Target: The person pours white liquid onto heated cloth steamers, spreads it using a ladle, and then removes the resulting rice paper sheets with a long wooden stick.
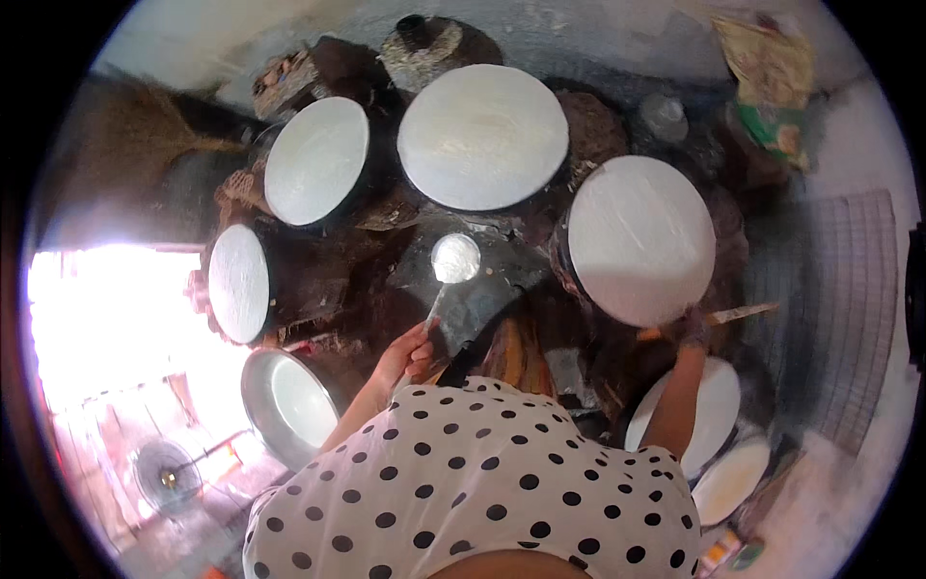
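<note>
White and round, the big disc (482, 137) lies flat beyond both our hands. Between it and us is the ladle (455, 259), its bowl bright and pale, just nearer to us than the disc's close edge and apart from it. Our left hand (405, 355) has its fingers wrapped around the ladle's handle. Our right hand (693, 328), nearer to us than the big disc and off to its right, grasps a stick (745, 313) in its fingers, beside the near rim of the right disc (641, 241); whether they touch, we cannot tell. Left of the big disc stands the left disc (318, 161). Farther left of it and nearer to us come a small disc (239, 284) and then a basin (289, 400). Well right of the big disc hangs a sack (767, 72).
</note>
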`<state>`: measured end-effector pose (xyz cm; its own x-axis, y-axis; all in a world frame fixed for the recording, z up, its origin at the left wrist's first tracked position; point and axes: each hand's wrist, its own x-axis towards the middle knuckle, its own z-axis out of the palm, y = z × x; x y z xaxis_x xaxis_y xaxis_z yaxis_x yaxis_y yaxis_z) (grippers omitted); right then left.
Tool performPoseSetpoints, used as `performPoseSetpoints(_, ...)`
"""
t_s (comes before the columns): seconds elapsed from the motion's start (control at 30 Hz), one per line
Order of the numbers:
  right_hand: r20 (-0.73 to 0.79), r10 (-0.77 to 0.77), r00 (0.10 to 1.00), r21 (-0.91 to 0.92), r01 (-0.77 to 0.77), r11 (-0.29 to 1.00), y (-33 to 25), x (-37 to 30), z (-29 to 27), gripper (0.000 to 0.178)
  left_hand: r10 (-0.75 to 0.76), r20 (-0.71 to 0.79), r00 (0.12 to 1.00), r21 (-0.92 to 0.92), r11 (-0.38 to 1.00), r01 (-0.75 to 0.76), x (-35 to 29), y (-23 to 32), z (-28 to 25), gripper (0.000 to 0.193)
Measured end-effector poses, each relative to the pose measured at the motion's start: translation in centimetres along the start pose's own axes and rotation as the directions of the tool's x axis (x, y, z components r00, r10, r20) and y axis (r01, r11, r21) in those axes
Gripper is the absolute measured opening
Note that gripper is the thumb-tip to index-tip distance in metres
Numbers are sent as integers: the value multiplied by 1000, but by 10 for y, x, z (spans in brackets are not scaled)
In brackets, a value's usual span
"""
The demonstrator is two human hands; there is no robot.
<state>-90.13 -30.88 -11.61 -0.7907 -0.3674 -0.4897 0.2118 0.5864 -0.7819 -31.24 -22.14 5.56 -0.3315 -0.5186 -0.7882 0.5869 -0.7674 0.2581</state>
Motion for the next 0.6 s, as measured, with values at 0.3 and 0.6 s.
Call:
performPoseSetpoints(0.3, 236, -157, 959, -495, 258, 830, -132, 137, 129, 48, 136, -24, 990, -238, 961, -138, 13, -15, 21, 36)
performPoseSetpoints(0.6, 506, -474, 721, -471, 691, 549, -198, 28, 327, 57, 303, 122, 945, -775, 624, -100, -4, -15, 5, 37)
